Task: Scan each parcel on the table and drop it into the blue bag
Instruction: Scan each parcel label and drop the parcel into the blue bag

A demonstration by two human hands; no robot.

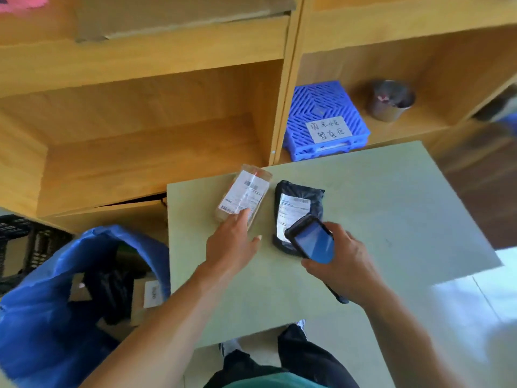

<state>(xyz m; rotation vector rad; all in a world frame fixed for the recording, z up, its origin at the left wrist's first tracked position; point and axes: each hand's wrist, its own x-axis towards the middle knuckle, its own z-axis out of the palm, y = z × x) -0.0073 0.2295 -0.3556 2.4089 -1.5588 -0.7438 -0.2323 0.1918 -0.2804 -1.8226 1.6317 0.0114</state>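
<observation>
Brown parcel [244, 195] touched by straight fingers of left hand [232, 245]; black parcel [300, 197] just beside, under scanner [313, 242] gripped in right hand [344, 264]; both on table [391, 219].

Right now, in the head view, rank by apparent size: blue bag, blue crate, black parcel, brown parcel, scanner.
1. blue bag, nearest the camera
2. blue crate
3. black parcel and brown parcel: alike, unranked
4. scanner

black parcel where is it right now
In the head view the black parcel lies on the green table, just right of the brown parcel, partly hidden by the scanner in the right hand.
</observation>
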